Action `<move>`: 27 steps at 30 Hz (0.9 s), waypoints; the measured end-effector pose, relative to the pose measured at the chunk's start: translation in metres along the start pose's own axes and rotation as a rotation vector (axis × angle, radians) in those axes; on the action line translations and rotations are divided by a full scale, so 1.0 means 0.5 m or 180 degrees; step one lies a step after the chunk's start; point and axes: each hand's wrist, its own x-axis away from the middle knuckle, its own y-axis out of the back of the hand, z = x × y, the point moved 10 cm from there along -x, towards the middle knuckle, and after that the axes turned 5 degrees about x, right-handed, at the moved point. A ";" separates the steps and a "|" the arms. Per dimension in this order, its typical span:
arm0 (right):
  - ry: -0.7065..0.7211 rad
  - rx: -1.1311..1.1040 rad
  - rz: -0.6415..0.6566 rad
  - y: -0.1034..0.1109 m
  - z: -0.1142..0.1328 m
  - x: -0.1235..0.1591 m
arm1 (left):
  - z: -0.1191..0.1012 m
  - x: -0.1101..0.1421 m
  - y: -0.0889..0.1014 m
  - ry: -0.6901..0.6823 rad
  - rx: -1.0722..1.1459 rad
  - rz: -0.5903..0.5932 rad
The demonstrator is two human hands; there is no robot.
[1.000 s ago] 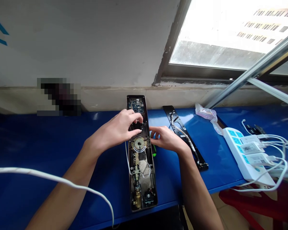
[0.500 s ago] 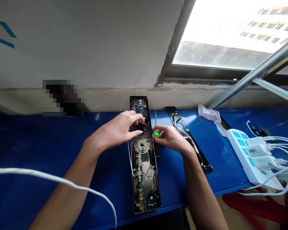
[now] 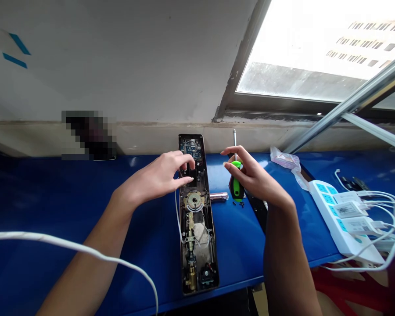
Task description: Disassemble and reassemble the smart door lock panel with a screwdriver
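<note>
Two hands work at a long, open black door-lock body point(image 3: 197, 245) lying on a blue tabletop point(image 3: 240, 250). The left hand point(image 3: 154, 180) curls its fingers onto the lock's upper end, though whether they pinch anything cannot be told. The right hand point(image 3: 253, 175) holds a green-and-black screwdriver point(image 3: 236, 186) upright in a narrow grip, just beside a short silver cylinder point(image 3: 219, 196) and tiny loose screws point(image 3: 242, 204).

We see our blue bench point(image 3: 69, 193), an opened door lock point(image 3: 197, 250) lying on it, a short metal cylinder point(image 3: 219, 196), tiny screws point(image 3: 242, 204), a plastic bag point(image 3: 285, 159), a white power strip point(image 3: 327, 206) with plugged-in chargers point(image 3: 347, 210)
</note>
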 end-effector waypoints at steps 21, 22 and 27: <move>0.1113 0.0483 -0.1154 0.156 0.189 0.037 | 0.013 -0.006 0.035 -0.0029 -0.0200 -0.0647; 0.1145 0.0449 -0.1258 0.157 0.194 0.038 | 0.002 -0.007 0.025 -0.0134 -0.0151 -0.0516; 0.1308 0.0506 -0.1240 0.128 0.211 0.022 | -0.043 -0.007 -0.016 -0.0483 0.0081 -0.0075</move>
